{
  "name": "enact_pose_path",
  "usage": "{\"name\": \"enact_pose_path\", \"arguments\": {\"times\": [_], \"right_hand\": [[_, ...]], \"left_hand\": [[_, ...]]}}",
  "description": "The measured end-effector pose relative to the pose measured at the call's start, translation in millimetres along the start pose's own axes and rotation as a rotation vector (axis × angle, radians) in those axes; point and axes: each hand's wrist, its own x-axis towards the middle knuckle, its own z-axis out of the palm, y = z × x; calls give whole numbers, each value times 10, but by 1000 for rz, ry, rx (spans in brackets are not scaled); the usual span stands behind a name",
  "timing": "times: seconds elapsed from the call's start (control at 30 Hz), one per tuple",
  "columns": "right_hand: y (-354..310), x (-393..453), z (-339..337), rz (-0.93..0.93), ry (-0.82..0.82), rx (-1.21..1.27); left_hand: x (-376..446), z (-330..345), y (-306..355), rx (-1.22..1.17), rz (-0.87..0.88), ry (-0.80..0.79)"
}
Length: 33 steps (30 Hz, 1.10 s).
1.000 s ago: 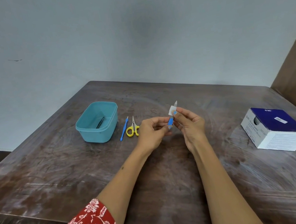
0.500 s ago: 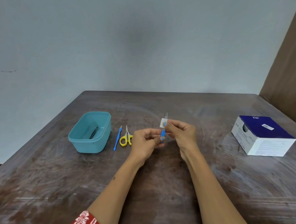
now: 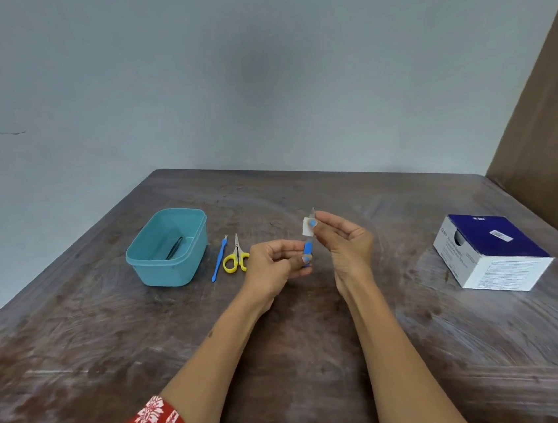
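Observation:
Above the middle of the wooden table (image 3: 111, 332), both hands hold a small blue-handled blade tool (image 3: 308, 246) upright, its metal tip pointing up. My left hand (image 3: 273, 267) pinches the blue handle at its lower end. My right hand (image 3: 342, 239) pinches a small white swab pad (image 3: 307, 226) against the metal blade near the top. The fingernails are painted blue.
A teal plastic tub (image 3: 168, 248) with a dark tool inside stands at the left. Beside it lie a thin blue pick (image 3: 219, 259) and yellow-handled scissors (image 3: 236, 259). A blue-and-white carton (image 3: 491, 251) sits at the right, near a brown panel (image 3: 545, 135).
The camera view has shifted. The hands have stayed together on the tool, with the right hand's pad sitting slightly higher along the blade.

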Motion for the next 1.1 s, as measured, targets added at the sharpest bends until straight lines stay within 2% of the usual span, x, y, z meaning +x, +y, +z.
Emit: {"name": "enact_pose_path", "arguments": {"times": [0.23,0.43,0.6,0.77,0.93,1.03,1.1], "right_hand": [[11,-21,-6,-17,-53,-111],[6,-26,16,-35,-3,-15],[16,-30,11,-24,-34,-108],[17,-36,42,46,48,79],[21,-43,75,48,168,117],[17,0,39,-67,280,11],[35,5,24,-248,278,-226]], "left_hand": [[-21,-20,-1,13,16,70],[-30,-1,17,-24,10,28],[-26,-13,13,-11,22,103],[-28,2,22,-33,24,83],[-25,11,12,1,15,71],[-19,13,-8,-4,-2,84],[-11,20,-15,-16,-19,102]]}}
